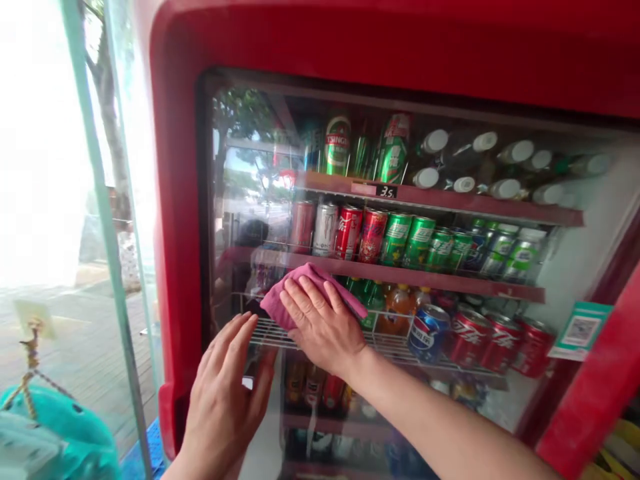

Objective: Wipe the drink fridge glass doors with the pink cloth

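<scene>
A red drinks fridge (177,220) with a glass door (250,187) fills the view. My right hand (323,327) lies flat on a pink cloth (300,293) and presses it against the glass near the door's lower middle. My left hand (223,393) rests flat on the glass just below and left of it, fingers spread, holding nothing. Behind the glass stand rows of cans (373,235) on red shelves.
Bottles with white caps (470,163) lie on the top shelf. A price tag (386,192) hangs on a shelf edge. A sticker (580,330) sits on the door's right side. To the left stands a glass pane (107,220) with a teal toy (60,433) below.
</scene>
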Tool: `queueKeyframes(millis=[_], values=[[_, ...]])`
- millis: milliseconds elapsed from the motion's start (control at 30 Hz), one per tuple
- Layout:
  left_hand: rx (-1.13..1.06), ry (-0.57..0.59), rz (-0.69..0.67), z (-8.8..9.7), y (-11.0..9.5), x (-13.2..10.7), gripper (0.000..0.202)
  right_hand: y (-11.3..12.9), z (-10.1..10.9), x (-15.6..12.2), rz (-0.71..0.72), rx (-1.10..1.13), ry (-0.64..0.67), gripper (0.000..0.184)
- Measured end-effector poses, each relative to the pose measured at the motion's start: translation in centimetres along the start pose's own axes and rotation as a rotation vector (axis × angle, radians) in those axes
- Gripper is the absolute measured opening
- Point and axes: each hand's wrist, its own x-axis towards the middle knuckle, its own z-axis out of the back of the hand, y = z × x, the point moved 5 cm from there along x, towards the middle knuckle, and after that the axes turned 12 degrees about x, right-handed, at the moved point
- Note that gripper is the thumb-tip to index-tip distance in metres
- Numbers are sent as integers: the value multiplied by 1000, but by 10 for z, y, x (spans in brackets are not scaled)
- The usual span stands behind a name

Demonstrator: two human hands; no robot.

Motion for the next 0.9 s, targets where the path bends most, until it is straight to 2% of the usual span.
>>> queueKeyframes(millis=[100, 200, 333, 433, 533, 700, 767, 833, 900], values=[[6, 15, -31, 6, -7, 4, 68, -21, 21, -2, -57, -15, -52, 77], [10, 20, -46, 12, -5, 9, 69, -47, 48, -7, -145, -95, -129, 78], [-28, 6, -68, 18, 13, 18, 74, -88, 86, -20, -350, -241, -196, 85], [-82, -13, -89, 23, 32, 28, 77, -102, 99, -17, -444, -321, -194, 93], [-123, -38, -124, 32, 50, 37, 76, -95, 95, 14, -458, -339, -199, 99], [-171, -90, -168, 46, 75, 49, 71, -61, 67, 105, -510, -275, -245, 93], [-194, -107, -171, 48, 81, 51, 69, -45, 54, 136, -489, -241, -260, 90], [-217, -107, -170, 46, 85, 50, 68, -25, 37, 153, -429, -214, -245, 88], [-248, -96, -182, 42, 86, 47, 68, -3, 16, 155, -341, -193, -188, 87]])
